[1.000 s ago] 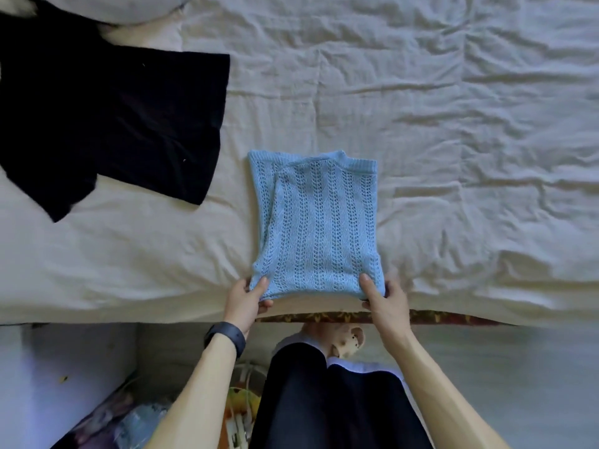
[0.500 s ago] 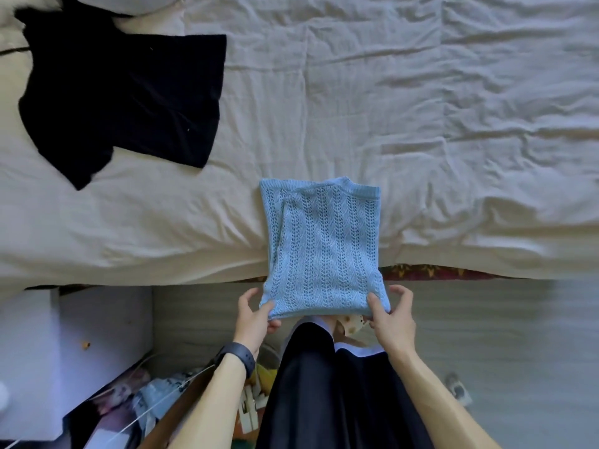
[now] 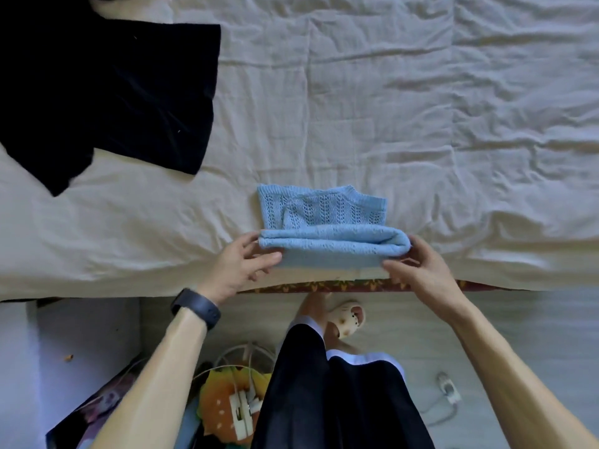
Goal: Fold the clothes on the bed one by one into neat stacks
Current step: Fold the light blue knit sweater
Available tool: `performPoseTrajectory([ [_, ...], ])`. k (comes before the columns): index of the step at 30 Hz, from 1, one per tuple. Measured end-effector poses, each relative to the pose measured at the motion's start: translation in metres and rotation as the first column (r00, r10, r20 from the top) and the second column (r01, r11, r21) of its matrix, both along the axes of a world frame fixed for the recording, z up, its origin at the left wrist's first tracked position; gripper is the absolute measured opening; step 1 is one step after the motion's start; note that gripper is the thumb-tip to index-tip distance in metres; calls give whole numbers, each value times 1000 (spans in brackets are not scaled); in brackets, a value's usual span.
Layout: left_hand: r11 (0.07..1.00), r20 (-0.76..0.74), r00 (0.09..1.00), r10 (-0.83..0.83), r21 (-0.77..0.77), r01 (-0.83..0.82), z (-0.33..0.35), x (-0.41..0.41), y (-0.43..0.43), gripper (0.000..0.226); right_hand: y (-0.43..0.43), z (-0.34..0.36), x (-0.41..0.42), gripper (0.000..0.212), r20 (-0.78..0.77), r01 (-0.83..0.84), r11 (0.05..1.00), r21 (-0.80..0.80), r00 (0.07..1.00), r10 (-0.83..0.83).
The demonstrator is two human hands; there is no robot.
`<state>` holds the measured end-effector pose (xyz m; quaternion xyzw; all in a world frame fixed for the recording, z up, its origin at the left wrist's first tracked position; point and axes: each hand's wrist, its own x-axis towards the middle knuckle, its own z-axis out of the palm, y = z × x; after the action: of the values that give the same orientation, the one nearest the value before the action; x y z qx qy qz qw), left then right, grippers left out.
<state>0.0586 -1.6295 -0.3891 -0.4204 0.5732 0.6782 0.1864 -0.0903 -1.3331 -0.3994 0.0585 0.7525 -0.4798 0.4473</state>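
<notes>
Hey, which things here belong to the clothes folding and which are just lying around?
Belongs to the job: blue knit top, half folded, pinched at its ends by the left hand and the right hand; black garment, spread on the bed sheet.
Not part of it: slipper on a foot, white adapter on the floor, orange soft toy among floor clutter.

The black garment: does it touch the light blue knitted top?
No, bare cream bedsheet lies between the black garment and the light blue knitted top.

A wrinkled cream bed [image 3: 405,108] carried a black garment [image 3: 107,92] upper left and a blue knit [image 3: 324,218] near its lower edge.
</notes>
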Motion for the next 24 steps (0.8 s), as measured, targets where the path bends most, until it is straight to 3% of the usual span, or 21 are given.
performPoseTrajectory([
  [2,912,73,980,-184,-359,198,-17,-29,-14,12,-17,-15,-23,8,-176,-72,980,186,979,105],
  [4,768,173,957,-235,-570,292,-38,-55,-22,20,-35,-36,-38,25,-249,-76,952,296,956,154],
  [7,826,242,959,-144,-505,252,-67,-87,-23,37,-61,-62,-48,41,-284,42,941,337,957,59],
  [11,758,390,915,-101,-566,325,-94,-101,-13,39,-84,-84,-46,47,-282,102,855,508,958,54],
  [14,731,358,932,-56,-621,283,-108,-101,-11,34,-88,-94,-46,50,-272,79,807,586,957,103],
  [21,694,278,960,-1,-692,201,-112,-98,-9,36,-84,-94,-50,49,-346,131,847,515,936,66],
  [22,611,255,967,-23,-761,216,-109,-95,-5,41,-83,-91,-48,53,-364,155,857,492,930,41],
  [24,334,224,958,-180,-902,274,-102,-88,8,52,-80,-84,-40,60,-442,214,870,445,897,6],
])
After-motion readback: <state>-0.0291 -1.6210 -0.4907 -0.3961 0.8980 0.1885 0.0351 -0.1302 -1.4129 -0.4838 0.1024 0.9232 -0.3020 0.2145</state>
